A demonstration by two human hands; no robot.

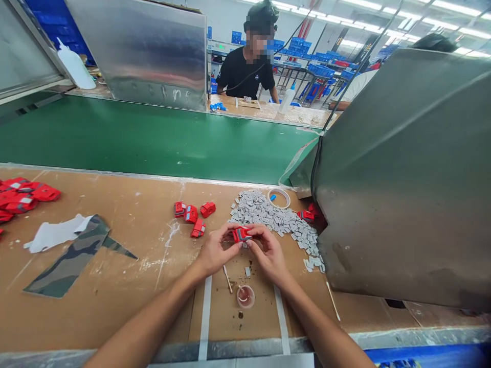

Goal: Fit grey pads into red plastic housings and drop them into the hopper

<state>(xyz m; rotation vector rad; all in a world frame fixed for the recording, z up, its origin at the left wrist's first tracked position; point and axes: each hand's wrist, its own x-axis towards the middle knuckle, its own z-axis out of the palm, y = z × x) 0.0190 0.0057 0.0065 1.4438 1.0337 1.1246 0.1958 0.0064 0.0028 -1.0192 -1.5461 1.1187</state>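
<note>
Both my forearms reach forward, wrists bent inward, hands meeting above tabletop (115,286). My left hand (213,252) and right hand (269,254) pinch one red part (241,234) between fingertips, both grips closed on it. Four more red parts (194,217) lie just left. Grey chip pile (276,217) behind, too many to count. One small cup (245,296) near my wrists.

Both my hands are on one small red plastic part (241,234), left hand (213,251) and right hand (270,252) pinching it between fingertips above the brown bench (126,286). Pile of small grey pads (276,217) just behind it, tape ring (279,197) at the pile's far edge. Four more red parts (194,215) to the left. Small glue cup (245,296) and a thin stick (227,278) lie near my wrists. Green conveyor belt (153,138) beyond.
</note>
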